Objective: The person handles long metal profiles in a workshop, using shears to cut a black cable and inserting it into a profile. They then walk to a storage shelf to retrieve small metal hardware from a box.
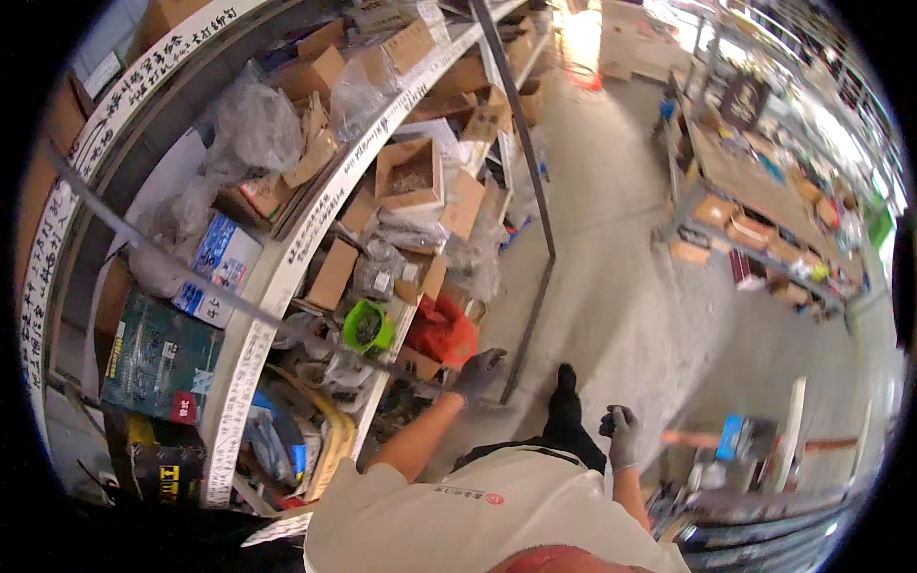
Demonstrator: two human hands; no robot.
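Note:
My left hand [480, 374], in a grey work glove, reaches out beside the storage rack. Its fingers are stretched out, and I see nothing in them. It overlaps the lower part of a grey metal post [287, 329]; whether it touches the post I cannot tell. The nearest goods are a red plastic bag [442, 329] and a bright green container [368, 326] of small dark parts, both on a lower shelf. My right hand [622, 435], gloved too, hangs over the floor on my right with its fingers curled in and nothing visible in them.
A tall rack [315, 205] of cartons and plastic bags fills the left. Along its side, a dark metal bar [531, 325] runs low near my foot. A workbench [764, 181] with boxes stands far right. Lower right, blurred, is a blue-marked object [734, 437] among long bars.

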